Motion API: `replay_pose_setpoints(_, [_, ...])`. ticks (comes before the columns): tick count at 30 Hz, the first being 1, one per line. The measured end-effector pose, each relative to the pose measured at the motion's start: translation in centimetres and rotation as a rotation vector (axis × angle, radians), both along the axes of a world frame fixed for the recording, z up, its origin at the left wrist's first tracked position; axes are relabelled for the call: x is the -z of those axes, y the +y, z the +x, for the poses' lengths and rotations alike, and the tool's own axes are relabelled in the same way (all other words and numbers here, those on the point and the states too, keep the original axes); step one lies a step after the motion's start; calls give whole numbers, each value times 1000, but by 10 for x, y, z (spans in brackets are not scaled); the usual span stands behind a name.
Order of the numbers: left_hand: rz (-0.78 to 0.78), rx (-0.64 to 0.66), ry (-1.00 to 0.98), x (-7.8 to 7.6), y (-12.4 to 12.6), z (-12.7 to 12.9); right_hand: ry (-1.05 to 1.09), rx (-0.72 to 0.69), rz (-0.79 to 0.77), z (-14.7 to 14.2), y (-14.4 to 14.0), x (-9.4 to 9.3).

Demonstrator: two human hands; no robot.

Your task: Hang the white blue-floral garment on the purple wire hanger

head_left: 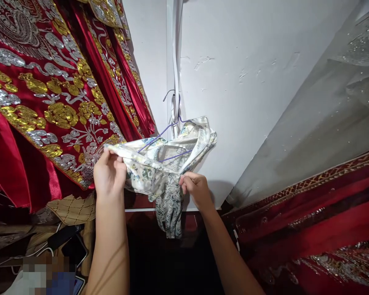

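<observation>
A white floral-printed garment [160, 164] hangs on a thin purple wire hanger [169, 141] hooked at a white pole against the wall. My left hand [109, 172] grips the garment's left edge. My right hand [195, 188] pinches the cloth lower down on the right, where a bunched part dangles below.
Red garments with gold and silver embroidery [49, 90] hang at the left. More red embroidered fabric [310, 213] and a sheer glittery cloth [341, 94] lie at the right. A white wall [240, 82] is behind. A phone and cables [70, 246] sit at lower left.
</observation>
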State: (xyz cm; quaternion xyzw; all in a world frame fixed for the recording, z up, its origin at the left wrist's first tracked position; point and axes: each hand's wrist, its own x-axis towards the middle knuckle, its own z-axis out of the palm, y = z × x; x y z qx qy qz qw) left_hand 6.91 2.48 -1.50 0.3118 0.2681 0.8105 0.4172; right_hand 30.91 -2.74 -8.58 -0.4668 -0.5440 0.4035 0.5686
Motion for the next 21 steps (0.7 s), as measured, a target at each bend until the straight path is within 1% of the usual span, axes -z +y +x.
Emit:
replay_pose_setpoints(2, [-138,107,-241,29,-2,-9,103,-21,-9,-8,-14,7])
replay_pose_setpoints(3, [-208,134,-327,45,-5,-8,156,-25,-19,-11,-21,11])
replay_pose_setpoints(5, [-344,179,-430,77,-16,6,237,-16,-47,-17,-32,19])
replay_pose_setpoints(7, [-390,180,-456,105,-29,27,298,30,-91,-18,-42,29])
replay_pose_setpoints(8, [-398,187,-437,117,-37,39,324,66,-115,-17,-47,34])
replay_pose_setpoints(10, [-398,236,-318,132,-51,60,364,136,-162,-12,-53,45])
replay_pose_setpoints(12, [-394,289,-168,138,-62,75,368,191,-186,-4,-57,54])
replay_pose_setpoints(14, [-379,312,-94,133,-70,85,294,220,-193,6,-58,63])
replay_pose_setpoints(16, [-334,322,-74,122,-75,92,114,213,-214,14,-56,68])
replay_pose_setpoints(18, [-267,365,-40,109,-81,98,-80,197,-225,20,-52,68])
replay_pose_setpoints(19, [-234,395,-1,104,-84,102,-130,199,-209,20,-50,68])
replay_pose_setpoints(21, [-190,437,129,94,-91,109,-121,180,-133,16,-45,64])
